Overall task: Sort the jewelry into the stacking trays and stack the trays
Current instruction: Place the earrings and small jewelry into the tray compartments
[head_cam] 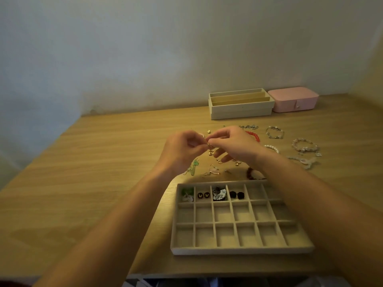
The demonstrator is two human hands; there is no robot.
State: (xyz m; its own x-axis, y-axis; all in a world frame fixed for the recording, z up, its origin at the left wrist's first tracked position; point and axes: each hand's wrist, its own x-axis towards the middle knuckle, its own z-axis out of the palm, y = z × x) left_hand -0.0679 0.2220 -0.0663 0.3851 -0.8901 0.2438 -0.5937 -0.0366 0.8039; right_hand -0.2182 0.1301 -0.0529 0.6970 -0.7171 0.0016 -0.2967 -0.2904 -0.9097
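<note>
A beige grid tray (240, 250) lies near the table's front edge, its back row holding several earrings (217, 194). Above the table behind it, my left hand (182, 151) and my right hand (235, 145) meet, both pinching a small gold dangling earring (210, 149) between their fingertips. Loose earrings (213, 169) and a green piece (194, 165) lie on the table under my hands. Bracelets, a red one (253, 135), pearl and crystal ones (304, 147), are spread to the right.
Beige trays with long slots (241, 109) stand stacked at the back by the wall, next to a pink jewelry box (293, 100). The wooden table (93, 172) stretches bare to the left. A dark bead bracelet (249, 172) lies just behind the grid tray.
</note>
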